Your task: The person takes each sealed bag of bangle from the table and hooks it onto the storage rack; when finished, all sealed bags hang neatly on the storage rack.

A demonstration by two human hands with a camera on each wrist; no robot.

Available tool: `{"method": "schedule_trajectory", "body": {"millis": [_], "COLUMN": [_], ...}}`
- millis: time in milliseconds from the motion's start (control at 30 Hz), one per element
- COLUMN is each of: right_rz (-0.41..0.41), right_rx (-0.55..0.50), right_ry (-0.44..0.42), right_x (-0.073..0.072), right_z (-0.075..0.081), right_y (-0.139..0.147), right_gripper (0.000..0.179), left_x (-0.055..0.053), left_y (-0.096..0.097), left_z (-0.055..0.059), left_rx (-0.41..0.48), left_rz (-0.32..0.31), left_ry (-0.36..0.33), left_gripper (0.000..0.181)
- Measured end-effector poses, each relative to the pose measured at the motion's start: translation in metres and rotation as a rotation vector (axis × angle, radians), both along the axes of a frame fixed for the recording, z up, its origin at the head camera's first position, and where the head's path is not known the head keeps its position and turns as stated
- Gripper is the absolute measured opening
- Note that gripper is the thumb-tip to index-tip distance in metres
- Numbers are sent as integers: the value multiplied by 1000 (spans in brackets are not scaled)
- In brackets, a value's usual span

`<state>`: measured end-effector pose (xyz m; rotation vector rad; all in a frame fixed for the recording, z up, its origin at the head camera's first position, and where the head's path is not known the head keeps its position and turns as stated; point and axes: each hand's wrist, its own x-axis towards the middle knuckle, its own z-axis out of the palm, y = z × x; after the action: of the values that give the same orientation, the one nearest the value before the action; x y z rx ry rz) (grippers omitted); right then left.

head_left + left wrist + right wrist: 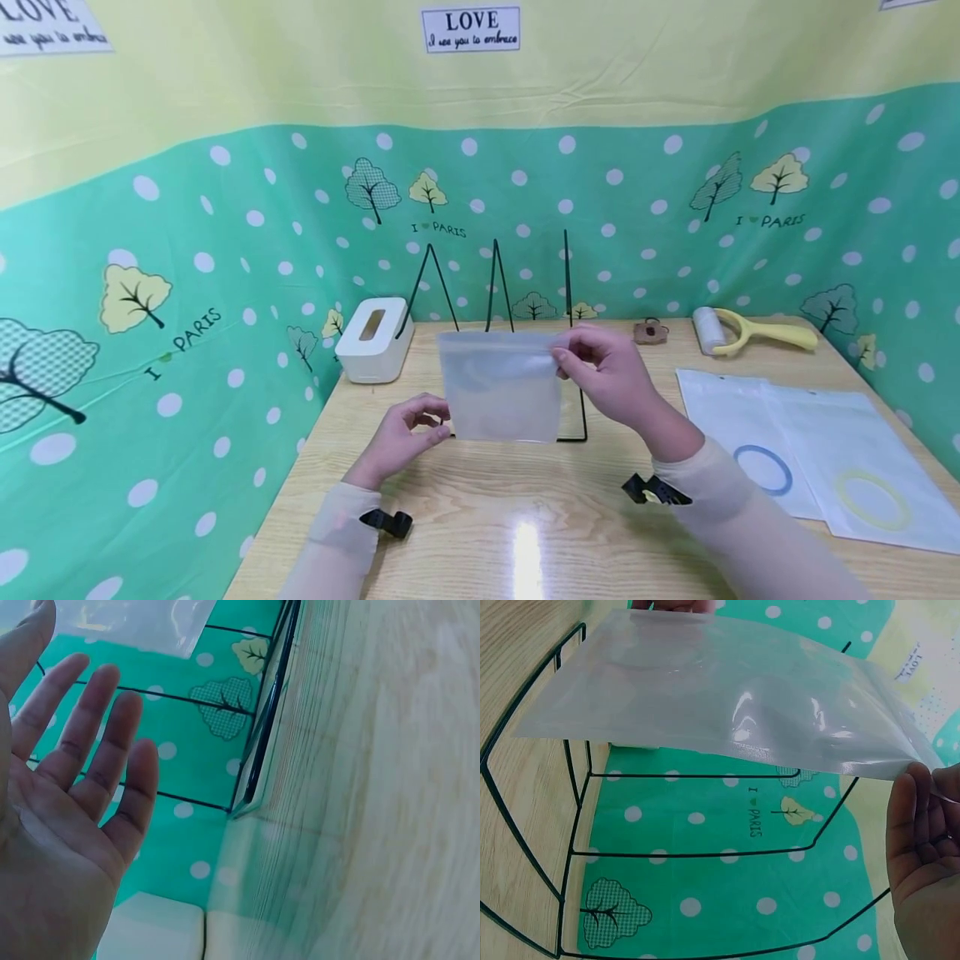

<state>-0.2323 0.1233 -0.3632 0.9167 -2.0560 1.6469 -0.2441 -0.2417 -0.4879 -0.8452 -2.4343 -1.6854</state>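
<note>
Both sleeved forearms reach in from the near edge of the head view, and between them a frosted plastic bag (501,385) hangs upright above the worktop (525,517): the right hand (609,372) pinches its upper corner, while the left hand (397,437) sits at its lower corner with fingers loosely curved, fingertips at or just short of the edge, and contact cannot be told from here. Just beyond the bag stands a black wire rack (498,317); further past the left hand is a white box (372,339), and off past the right hand lie two flat bags with rings (810,450), a yellow-handled roller (738,329) and a small brown object (650,331). Seen from the left wrist, the left hand (64,802) is spread wide, palm showing, gripping nothing, with the bag's corner (135,622) just above its fingertips. Seen from the right wrist, the bag (727,694) stretches flat away from the right hand (922,840), whose fingers hold its near edge, and the rack's wires (577,840) lie under and behind it. Judging from this, the bag is lifted and presented before the rack but not yet set among its wires; placing it there, and handling the two bags on the worktop, looks to remain.
</note>
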Motion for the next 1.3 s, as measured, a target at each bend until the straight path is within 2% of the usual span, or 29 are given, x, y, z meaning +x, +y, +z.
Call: {"method": "schedule_trajectory", "body": {"millis": [300, 567, 900, 1133, 1300], "right_rz": [3, 21, 35, 48, 75], "right_rx": [10, 23, 22, 17, 14], "right_ry": [-8, -16, -59, -48, -40], "right_x": [-1, -4, -7, -11, -13], "right_z": [-1, 0, 1, -3, -5], "right_y": [-18, -29, -41, -51, -59], "right_gripper": [7, 4, 8, 8, 4], "left_x": [1, 0, -1, -4, -4], "left_y": [-2, -11, -25, -38, -48], "left_z": [1, 3, 7, 4, 5], "left_rx": [33, 73, 98, 130, 149], "left_rz": [61, 104, 178, 178, 203], "left_ry": [22, 42, 20, 39, 48], "left_gripper": [6, 7, 6, 7, 8]}}
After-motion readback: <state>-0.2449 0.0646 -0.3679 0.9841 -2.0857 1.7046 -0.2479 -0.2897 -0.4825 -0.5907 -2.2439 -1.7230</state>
